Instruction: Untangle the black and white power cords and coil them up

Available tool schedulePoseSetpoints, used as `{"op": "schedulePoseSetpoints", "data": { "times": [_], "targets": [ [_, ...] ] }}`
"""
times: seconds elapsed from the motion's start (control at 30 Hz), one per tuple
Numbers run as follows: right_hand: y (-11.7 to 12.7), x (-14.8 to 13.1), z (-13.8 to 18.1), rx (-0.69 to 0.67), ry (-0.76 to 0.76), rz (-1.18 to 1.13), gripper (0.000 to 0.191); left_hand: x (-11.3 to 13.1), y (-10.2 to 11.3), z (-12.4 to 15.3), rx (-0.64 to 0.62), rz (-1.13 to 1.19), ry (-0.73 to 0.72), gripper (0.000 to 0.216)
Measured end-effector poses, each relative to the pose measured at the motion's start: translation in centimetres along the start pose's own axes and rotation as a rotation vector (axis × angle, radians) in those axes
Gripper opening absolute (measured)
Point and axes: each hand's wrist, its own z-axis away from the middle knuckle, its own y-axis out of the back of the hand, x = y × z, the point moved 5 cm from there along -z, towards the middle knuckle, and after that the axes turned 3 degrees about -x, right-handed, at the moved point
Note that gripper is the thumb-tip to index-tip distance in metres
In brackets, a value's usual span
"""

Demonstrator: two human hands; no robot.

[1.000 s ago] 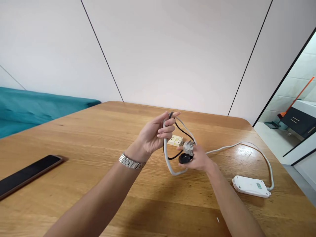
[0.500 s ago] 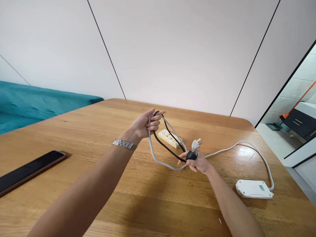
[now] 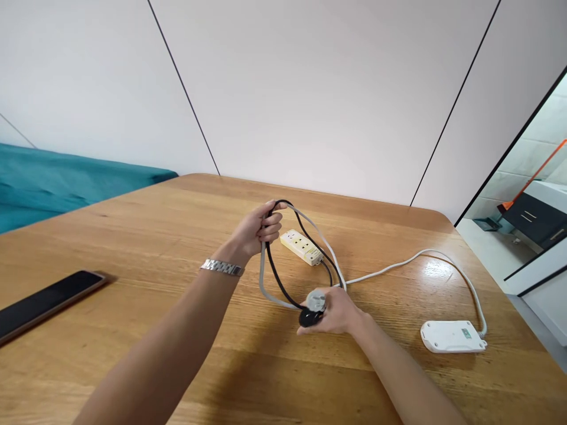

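My left hand (image 3: pixel 266 227) is closed around a loop of two cords, a black cord (image 3: pixel 277 277) and a white cord (image 3: pixel 262 280), held above the table. Lower and to the right, my right hand (image 3: pixel 337 310) grips the plug ends of these cords. A black plug (image 3: pixel 310 317) and a white plug (image 3: pixel 316 301) show at its fingers. Behind the loop lies a cream power strip (image 3: pixel 301 247), sockets up, with the black cord running to it. At the right a white power strip (image 3: pixel 452 336) lies face down, joined to the white cord.
A phone (image 3: pixel 48 301) lies on the wooden table (image 3: pixel 146 236) at the left. Past the table's left edge is a teal sofa (image 3: pixel 80 177). A white panelled wall (image 3: pixel 310 94) stands behind, and an orange broom (image 3: pixel 531 177) is in the doorway at right.
My right hand has moved left and towards me with the plugs and turned over. The cord loop hangs rounder. My left hand keeps its hold, and the view has shifted slightly.
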Motion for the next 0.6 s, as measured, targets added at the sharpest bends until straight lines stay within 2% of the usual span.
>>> {"op": "schedulePoseSetpoints", "data": {
  "times": [0.13,0.27,0.37,0.47,0.6],
  "targets": [
    [4.1,-1.1,-0.4,0.203,-0.021,-0.350,0.051,0.5,0.4,0.3,0.008,-0.181,0.016,0.028],
    [9.8,-2.6,0.7,0.404,-0.054,-0.674,0.057,1.3,0.7,0.8,0.054,-0.118,-0.032,0.032],
    [12.3,-3.8,1.6,0.400,-0.024,-0.876,0.056,1.6,0.5,1.0,0.070,-0.019,-0.087,0.037],
    [11.9,-3.9,1.5,0.300,-0.087,-0.961,0.054,1.6,-0.1,1.0,0.090,0.087,-0.144,0.039],
    [7.9,-3.0,0.2,0.149,-0.219,-0.970,0.056,1.5,-1.5,0.9,0.127,0.137,-0.249,0.036]
  ]
}}
